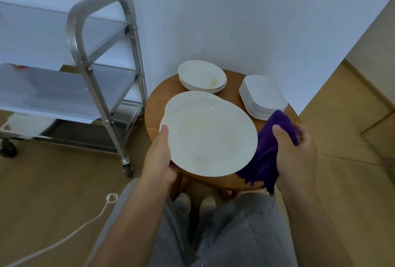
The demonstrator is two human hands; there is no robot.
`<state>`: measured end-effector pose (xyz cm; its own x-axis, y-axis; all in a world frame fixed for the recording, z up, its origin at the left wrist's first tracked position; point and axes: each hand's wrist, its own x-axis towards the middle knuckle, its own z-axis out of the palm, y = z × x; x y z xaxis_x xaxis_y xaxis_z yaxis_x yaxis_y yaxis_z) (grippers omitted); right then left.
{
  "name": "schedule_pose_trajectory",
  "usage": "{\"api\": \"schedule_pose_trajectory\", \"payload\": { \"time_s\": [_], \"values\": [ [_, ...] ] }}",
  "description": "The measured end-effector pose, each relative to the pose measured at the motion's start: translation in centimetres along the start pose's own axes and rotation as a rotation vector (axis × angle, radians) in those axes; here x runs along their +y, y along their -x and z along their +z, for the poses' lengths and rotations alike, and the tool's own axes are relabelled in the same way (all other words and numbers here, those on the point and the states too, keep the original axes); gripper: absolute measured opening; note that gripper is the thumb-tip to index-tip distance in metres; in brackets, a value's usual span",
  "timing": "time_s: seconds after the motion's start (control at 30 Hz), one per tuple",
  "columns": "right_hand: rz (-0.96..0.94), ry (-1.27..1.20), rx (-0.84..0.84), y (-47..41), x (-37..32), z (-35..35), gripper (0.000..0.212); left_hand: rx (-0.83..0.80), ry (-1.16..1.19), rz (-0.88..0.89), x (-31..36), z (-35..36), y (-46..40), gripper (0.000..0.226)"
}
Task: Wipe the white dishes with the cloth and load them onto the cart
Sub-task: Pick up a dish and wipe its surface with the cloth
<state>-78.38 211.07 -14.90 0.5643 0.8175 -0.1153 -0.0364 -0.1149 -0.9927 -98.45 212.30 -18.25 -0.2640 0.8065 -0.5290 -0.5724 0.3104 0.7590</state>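
You're in a plain indoor room, likely a home or dining back area. A steel cart (102, 70) stands left; stacked white dishes (261, 95) sit on a small round surface (156, 104).
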Motion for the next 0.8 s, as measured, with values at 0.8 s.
{"api": "schedule_pose_trajectory", "payload": {
  "time_s": [0.8],
  "values": [
    [-0.628,0.762,-0.644,5.9,5.8,8.9,0.054,-0.202,-0.156,0.27,-3.3,0.0,1.2,0.029]
  ]
}}
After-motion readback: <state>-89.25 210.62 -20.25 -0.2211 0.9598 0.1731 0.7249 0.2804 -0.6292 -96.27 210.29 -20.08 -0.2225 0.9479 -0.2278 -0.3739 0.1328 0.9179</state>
